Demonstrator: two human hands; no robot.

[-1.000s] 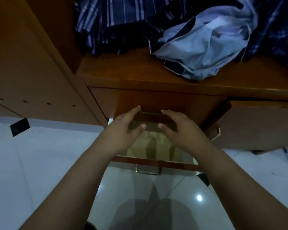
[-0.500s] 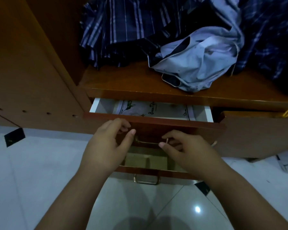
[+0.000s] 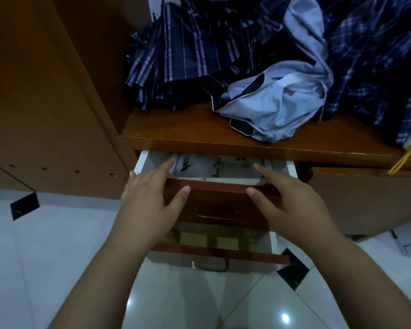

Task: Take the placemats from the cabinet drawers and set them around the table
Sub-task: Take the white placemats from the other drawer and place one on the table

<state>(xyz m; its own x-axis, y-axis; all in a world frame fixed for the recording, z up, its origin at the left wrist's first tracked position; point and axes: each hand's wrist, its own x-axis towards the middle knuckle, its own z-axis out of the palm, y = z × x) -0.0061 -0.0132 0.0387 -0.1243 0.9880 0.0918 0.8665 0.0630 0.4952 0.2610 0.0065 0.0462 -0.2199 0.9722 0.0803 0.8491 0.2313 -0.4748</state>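
The upper cabinet drawer [image 3: 214, 198] stands partly pulled out, its brown front below the shelf edge. Inside lies a white placemat [image 3: 220, 168] printed with green leaves and script lettering. My left hand [image 3: 152, 200] reaches over the drawer front at its left end, fingers straight and stretched into the drawer beside the placemat, thumb against the front. My right hand [image 3: 285, 200] does the same at the right end, forefinger reaching over the placemat's right part. Neither hand grips anything. A lower drawer [image 3: 214, 251] is also pulled out, showing a patterned lining.
Crumpled dark plaid and pale blue clothes [image 3: 266, 74] lie on the wooden shelf [image 3: 176, 129] above the drawers. An open cabinet door [image 3: 40, 103] stands on the left. Another wooden panel [image 3: 365, 200] is on the right. White tiled floor [image 3: 57, 257] lies below.
The upper drawer was closed, then pulled out by its handle. Both hands have left the handle and now reach over the drawer front into the drawer.
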